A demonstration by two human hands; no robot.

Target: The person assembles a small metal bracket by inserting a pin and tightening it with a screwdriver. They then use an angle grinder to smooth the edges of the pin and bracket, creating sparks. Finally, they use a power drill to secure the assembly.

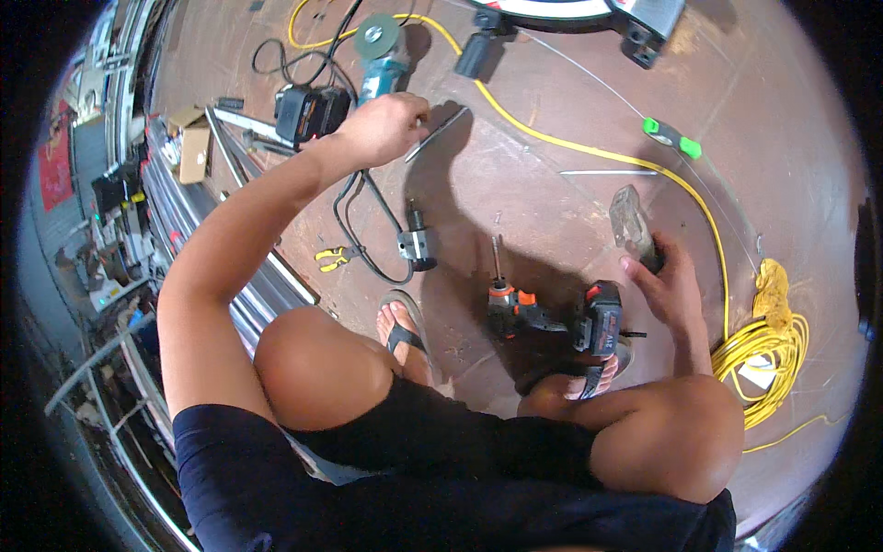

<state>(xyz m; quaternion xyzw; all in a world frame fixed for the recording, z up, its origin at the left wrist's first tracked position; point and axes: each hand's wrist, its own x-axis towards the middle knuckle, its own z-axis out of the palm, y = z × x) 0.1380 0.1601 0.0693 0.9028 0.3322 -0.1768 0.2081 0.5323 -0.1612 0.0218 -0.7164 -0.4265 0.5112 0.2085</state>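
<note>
Upper centre of the frame, the left hand [382, 127] pinches a flat metal strip [438, 133], its length slanting up-right; the right hand [670, 281] grips a clear plastic piece [631, 221] well apart.

Thin flat metal strip [438, 132], tilted, one end held; clear plastic piece [629, 219] on floor.

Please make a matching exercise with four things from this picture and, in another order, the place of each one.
1. flat metal strip
2. clear plastic packet
3. cordless drill
4. yellow cable coil

a. on the floor between the feet
b. at the far right of the floor
c. at the right hand
d. in the left hand

Pairs: 1-d, 2-c, 3-a, 4-b
</note>
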